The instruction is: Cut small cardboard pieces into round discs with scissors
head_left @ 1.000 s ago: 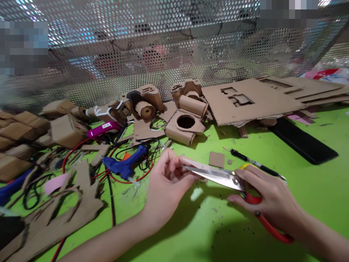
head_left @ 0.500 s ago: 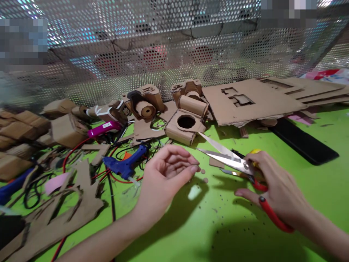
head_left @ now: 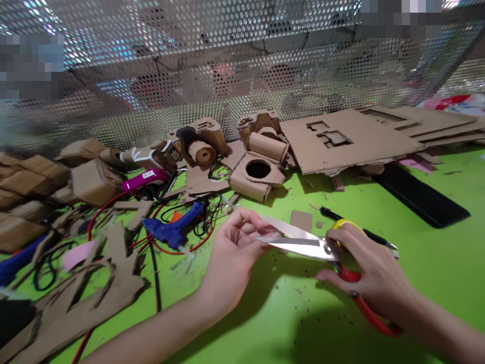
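Observation:
My right hand [head_left: 373,270] grips scissors [head_left: 316,250] with red and yellow handles. Their blades stand partly apart and point left, the tips right at the fingers of my left hand [head_left: 233,253]. That hand is closed, thumb against fingertips; whatever it pinches is hidden by the fingers and blades. Beyond the scissors a small cardboard square [head_left: 301,221] and a tiny round disc [head_left: 319,224] lie on the green table [head_left: 280,323]. A slim black tool [head_left: 330,214] passes behind my right hand, partly covered by it.
Cardboard camera models [head_left: 204,144] line the back, beside an open-holed cardboard body [head_left: 258,169]. Large cardboard sheets [head_left: 364,146] and a black slab [head_left: 424,197] sit right. Left are blue [head_left: 176,222] and purple [head_left: 146,179] glue guns, cables and scraps [head_left: 109,298]. Perforated metal mesh [head_left: 242,60] rises behind.
The scissors have moved left and down, bringing the blades to my left fingertips. My left hand has shifted slightly right and its fingers have drawn together. Two small discs near it no longer show.

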Demonstrator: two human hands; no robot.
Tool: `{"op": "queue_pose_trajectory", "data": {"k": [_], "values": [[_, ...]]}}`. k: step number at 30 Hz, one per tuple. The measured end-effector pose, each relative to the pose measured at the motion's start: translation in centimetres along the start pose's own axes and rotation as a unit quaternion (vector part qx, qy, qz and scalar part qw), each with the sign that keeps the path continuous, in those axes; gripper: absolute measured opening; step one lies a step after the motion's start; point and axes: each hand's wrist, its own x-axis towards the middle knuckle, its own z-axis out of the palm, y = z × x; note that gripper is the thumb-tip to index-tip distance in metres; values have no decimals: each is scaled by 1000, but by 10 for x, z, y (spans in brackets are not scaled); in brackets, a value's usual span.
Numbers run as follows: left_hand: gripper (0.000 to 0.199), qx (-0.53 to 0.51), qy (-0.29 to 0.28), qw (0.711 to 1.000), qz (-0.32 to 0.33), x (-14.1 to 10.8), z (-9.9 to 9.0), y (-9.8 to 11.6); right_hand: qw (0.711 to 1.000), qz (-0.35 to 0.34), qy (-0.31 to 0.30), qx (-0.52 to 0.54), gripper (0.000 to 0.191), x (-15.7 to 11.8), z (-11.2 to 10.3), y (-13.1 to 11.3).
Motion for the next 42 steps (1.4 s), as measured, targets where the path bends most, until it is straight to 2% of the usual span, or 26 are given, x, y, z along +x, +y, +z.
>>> {"op": "queue_pose_trajectory", "data": {"k": [7,15,26,34,39,42], "values": [[32,-11,-12,1000,3,0,-1,-8,1000,-5,4,0,27,-1,3,-1],[36,-11,-14,1000,8,-1,1,-4,1000,-29,9,-5,24,-1,0,-2],[40,73,-8,996,48,1,-5,-1,998,-65,15,-9,29,1,-3,1],[36,192,1,975,109,-1,-7,2,997,-78,22,-4,41,0,-2,4],[37,229,0,968,103,-2,-10,5,997,-72,2,7,37,1,-5,2],[37,209,-11,969,129,-1,-14,4,997,-73,-17,1,29,2,-9,1]]}}
